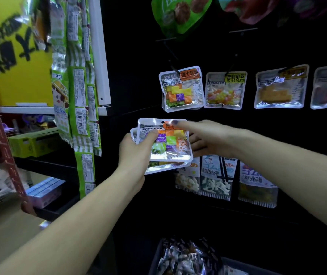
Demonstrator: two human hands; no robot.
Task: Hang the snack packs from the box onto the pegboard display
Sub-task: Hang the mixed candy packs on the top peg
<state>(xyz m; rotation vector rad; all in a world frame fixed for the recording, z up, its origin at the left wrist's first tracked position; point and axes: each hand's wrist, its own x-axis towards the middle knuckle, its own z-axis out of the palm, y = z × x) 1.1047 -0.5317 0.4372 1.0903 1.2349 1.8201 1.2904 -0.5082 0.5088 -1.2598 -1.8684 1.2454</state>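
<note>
While left hand (136,149) grips packs (166,141), right hand (202,139) pinches one.

Black pegboard (267,135) ahead of me: block-candy pack (181,89), jelly-bean pack (225,90), orange-filled pack (280,88) hang side by side on pegs. Gummy packs (217,179) in the row below. Green pouch (178,12) up top.

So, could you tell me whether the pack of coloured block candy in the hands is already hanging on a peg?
No, the top pack is off the pegs, held by the left hand and right hand below the hung pack.
</note>
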